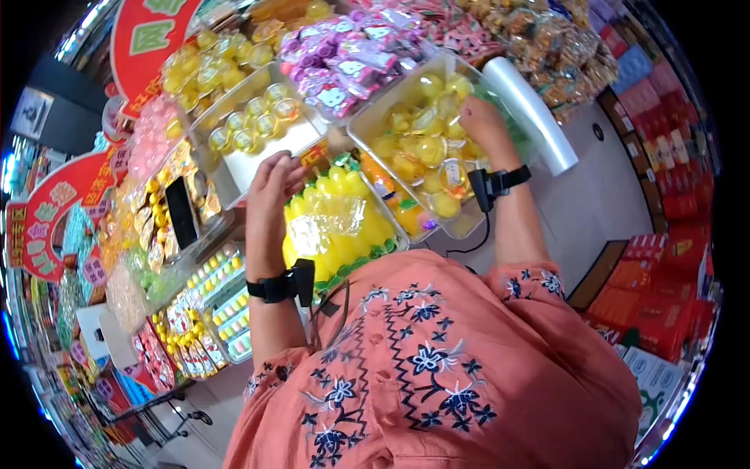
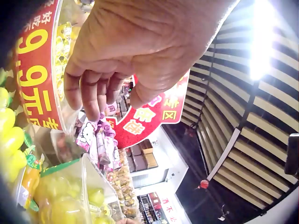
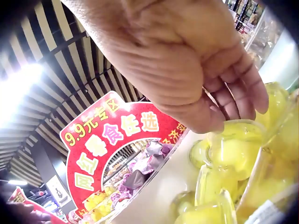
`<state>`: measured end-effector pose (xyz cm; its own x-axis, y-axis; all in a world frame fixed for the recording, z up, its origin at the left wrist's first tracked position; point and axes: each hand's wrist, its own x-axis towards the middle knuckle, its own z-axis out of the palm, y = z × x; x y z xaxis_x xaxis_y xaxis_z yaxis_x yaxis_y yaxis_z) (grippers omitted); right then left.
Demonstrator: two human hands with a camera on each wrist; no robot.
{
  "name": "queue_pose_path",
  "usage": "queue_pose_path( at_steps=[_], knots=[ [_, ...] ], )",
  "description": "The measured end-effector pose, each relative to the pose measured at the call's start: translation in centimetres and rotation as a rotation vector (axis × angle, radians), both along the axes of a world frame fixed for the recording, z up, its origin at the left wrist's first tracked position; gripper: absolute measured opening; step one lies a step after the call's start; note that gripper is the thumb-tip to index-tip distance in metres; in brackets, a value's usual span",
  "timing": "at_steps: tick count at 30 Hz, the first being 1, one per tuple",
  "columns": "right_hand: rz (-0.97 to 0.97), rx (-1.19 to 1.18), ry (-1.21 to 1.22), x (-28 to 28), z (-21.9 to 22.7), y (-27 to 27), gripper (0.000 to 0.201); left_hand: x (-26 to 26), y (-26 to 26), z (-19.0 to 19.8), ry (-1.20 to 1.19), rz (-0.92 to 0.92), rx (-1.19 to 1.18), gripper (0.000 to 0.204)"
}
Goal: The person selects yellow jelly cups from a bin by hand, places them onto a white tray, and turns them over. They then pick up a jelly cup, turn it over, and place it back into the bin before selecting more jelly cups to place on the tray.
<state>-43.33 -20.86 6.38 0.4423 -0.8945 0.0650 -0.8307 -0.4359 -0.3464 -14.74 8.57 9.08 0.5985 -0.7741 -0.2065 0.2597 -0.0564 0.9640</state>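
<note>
My right hand (image 1: 483,123) reaches into a clear plastic bin (image 1: 361,133) filled with yellow jelly cups (image 1: 426,148). In the right wrist view its thumb and loosely bent fingers come down right at the rim of one yellow jelly cup (image 3: 238,144). Over the front corner of a white-bottomed tray (image 1: 250,168) hovers my left hand (image 1: 273,181), its fingers relaxed and nothing held in them. That tray has a few rows of small round yellow-lidded cups (image 1: 254,121). Below the left hand lies a heap of yellow fruit-shaped packs (image 1: 336,215) under shiny wrap.
Purple cartoon-printed bags (image 1: 348,59) are piled behind the bins. A roll of clear plastic bags (image 1: 531,117) leans along the right bin's far side. On the left, a dark phone (image 1: 181,213) lies over snack packs. Red signs (image 1: 148,55) stand along the display.
</note>
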Motion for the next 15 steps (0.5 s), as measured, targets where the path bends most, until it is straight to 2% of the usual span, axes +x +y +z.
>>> queue_pose_path(
  at_steps=[7, 10, 11, 14, 15],
  knots=[
    [0.046, -0.053, -0.094, -0.9, -0.2, -0.1, 0.017, -1.3, -0.1, 0.1, 0.024, -0.066, 0.013, 0.035],
    [0.004, 0.099, -0.350, -1.3, 1.5, 1.1, 0.016, -2.0, -0.3, 0.4, 0.036, -0.117, 0.023, 0.035],
    [0.021, 0.081, -0.410, -1.3, 1.9, 1.3, 0.017, -2.4, -0.6, 0.8, 0.049, -0.144, 0.023, 0.035],
    [0.098, 0.256, -0.617, 0.2, 6.7, 4.7, 0.015, -3.1, -1.7, 0.9, 0.112, -0.272, -0.002, 0.040],
    [0.177, 0.228, -0.652, 1.0, 7.1, 5.7, 0.013, -3.6, -2.1, 1.3, 0.159, -0.318, -0.027, 0.041]
  ],
)
